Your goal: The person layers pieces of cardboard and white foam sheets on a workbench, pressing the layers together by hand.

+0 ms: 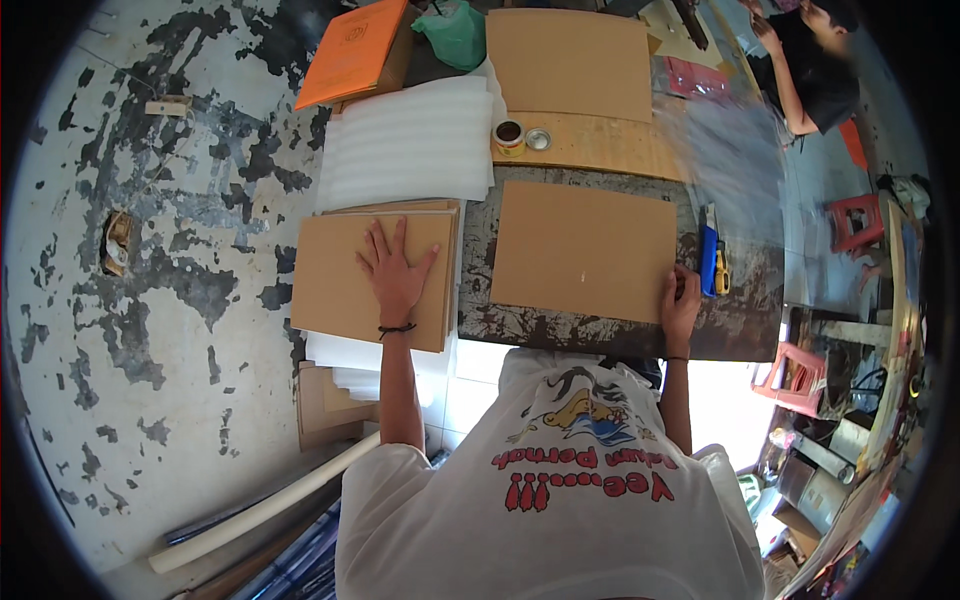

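My left hand (398, 280) lies flat, fingers spread, on top of a stack of brown cardboard sheets (330, 275) at the left end of the table. A single cardboard sheet (585, 245) lies on the dark worn tabletop in front of me. My right hand (681, 303) is at this sheet's near right corner, fingers curled and closed at its edge. Just right of that hand lie a blue-handled cutter knife (709, 255) and yellow-handled scissors (722, 272).
White foam sheets (405, 145) sit beyond the stack, near an orange box (355, 50) and a green plastic bag (452, 32). An open tin (509, 138) and its lid (539, 139) stand on a wooden board (600, 145). Clear plastic (735, 160) covers the far right. Another person (815, 70) sits beyond.
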### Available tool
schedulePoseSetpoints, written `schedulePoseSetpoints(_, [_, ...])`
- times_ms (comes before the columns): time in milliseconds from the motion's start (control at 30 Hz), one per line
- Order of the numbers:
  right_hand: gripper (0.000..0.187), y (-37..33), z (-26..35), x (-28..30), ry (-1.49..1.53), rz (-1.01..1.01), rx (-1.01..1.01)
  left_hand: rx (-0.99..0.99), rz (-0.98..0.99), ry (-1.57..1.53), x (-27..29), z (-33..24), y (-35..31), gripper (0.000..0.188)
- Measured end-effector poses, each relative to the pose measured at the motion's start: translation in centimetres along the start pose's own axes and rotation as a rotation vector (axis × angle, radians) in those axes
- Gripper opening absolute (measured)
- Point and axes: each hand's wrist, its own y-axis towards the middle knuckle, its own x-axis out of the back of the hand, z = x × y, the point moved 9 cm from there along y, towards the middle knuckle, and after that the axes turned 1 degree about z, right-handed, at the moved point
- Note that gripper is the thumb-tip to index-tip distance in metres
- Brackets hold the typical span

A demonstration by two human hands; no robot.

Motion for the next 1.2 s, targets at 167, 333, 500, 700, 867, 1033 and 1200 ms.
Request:
schedulePoseSetpoints(167, [0.021, -0.2, -1.7, -0.2, 0.113, 0.061, -0.214, 0.012, 0.023, -0.099, 0.4, 1.2, 0.5, 0.081])
schedulePoseSetpoints(333, [0.022, -0.2, -1.7, -0.2, 0.130, 0.056, -0.214, 0.114, -0.110, -0.082, 3.5, 8.5, 2.5, 0.074])
schedulePoseSetpoints(500, [0.022, -0.3, -1.3, 1.3, 0.013, -0.080, -0.066, 0.266, -0.040, 0.054, 4.2, 15.2, 5.3, 0.076])
schedulePoseSetpoints(700, [0.014, 7.5, 16.1, -7.9, 0.363, 0.192, 0.286, 0.392, 0.119, -0.108, 2.4, 22.8, 11.9, 0.080])
schedulePoseSetpoints(867, [0.040, 5.3, 35.9, -21.5, 0.340, 0.668, 0.525, 0.522, 0.143, -0.427, -1.1, 26.7, 15.3, 0.075])
schedulePoseSetpoints(1033, [0.054, 3.8, 37.3, -26.4, 0.120, 0.608, 0.521, 0.722, 0.147, -0.227, -2.1, 23.2, 14.6, 0.059])
schedulePoseSetpoints(1200, [0.055, 3.9, 37.1, -29.0, 0.085, 0.724, 0.446, 0.778, 0.177, -0.212, -1.8, 24.1, 14.4, 0.056])
